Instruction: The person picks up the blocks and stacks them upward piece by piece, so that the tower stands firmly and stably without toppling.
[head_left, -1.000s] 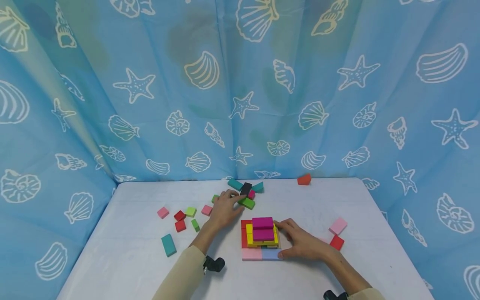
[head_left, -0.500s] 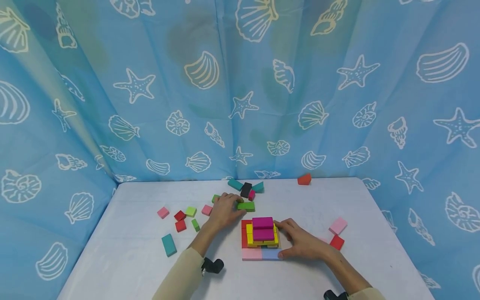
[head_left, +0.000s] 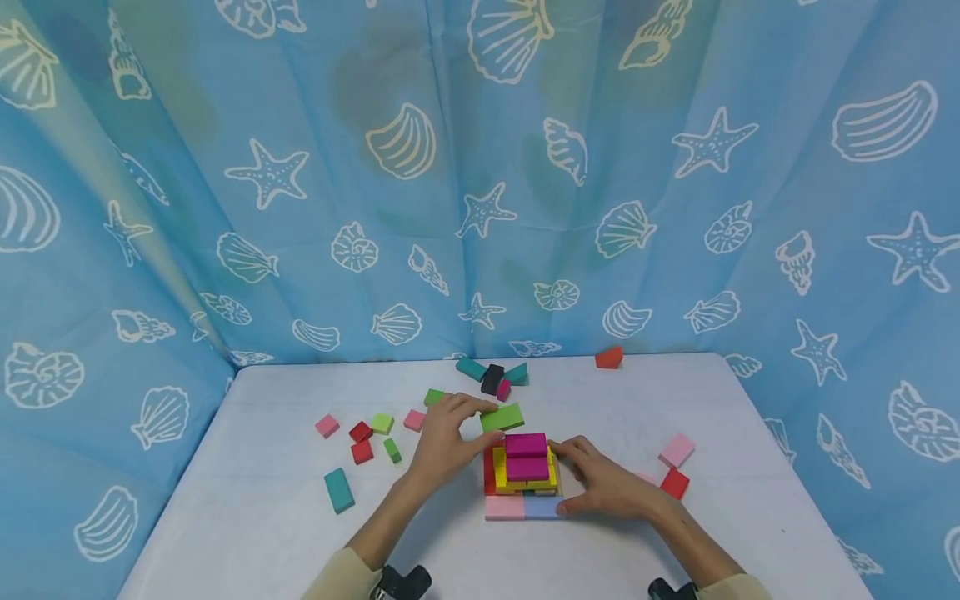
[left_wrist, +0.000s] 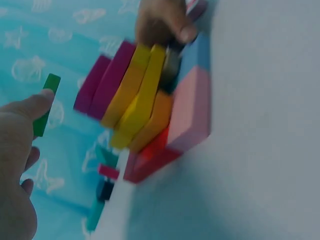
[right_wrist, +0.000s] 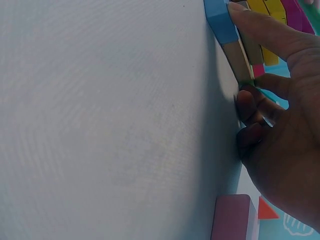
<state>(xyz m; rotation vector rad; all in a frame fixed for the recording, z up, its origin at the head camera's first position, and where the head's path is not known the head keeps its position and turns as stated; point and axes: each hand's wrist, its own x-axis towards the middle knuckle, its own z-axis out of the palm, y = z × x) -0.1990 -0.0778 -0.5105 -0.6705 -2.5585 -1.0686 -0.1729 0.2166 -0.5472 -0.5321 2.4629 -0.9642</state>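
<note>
A layered stack of wooden blocks stands in the middle of the table in the head view. Its base shows a pink block (head_left: 504, 508), a blue block (head_left: 540, 507) and red ones (left_wrist: 150, 162); yellow blocks (left_wrist: 142, 102) lie above, with two magenta blocks (head_left: 527, 469) on top. My left hand (head_left: 442, 446) pinches a long green block (head_left: 504, 417) between thumb and fingers, held in the air at the stack's far left. Around the stack's right side, my right hand (head_left: 611, 487) grips the base, thumb on the blue block. Its fingertips are partly hidden.
Teal, black and magenta blocks cluster behind the stack near a black block (head_left: 492, 379). Loose pink, red and green pieces lie left, with a teal block (head_left: 339, 490) nearer. To the right are a pink block (head_left: 677, 451) and a red block (head_left: 674, 483). A patterned curtain (head_left: 480, 250) hangs behind.
My left hand has picked up the green block from beside the black one and brought it nearer the stack, toward the person. The right hand has stayed in place.
</note>
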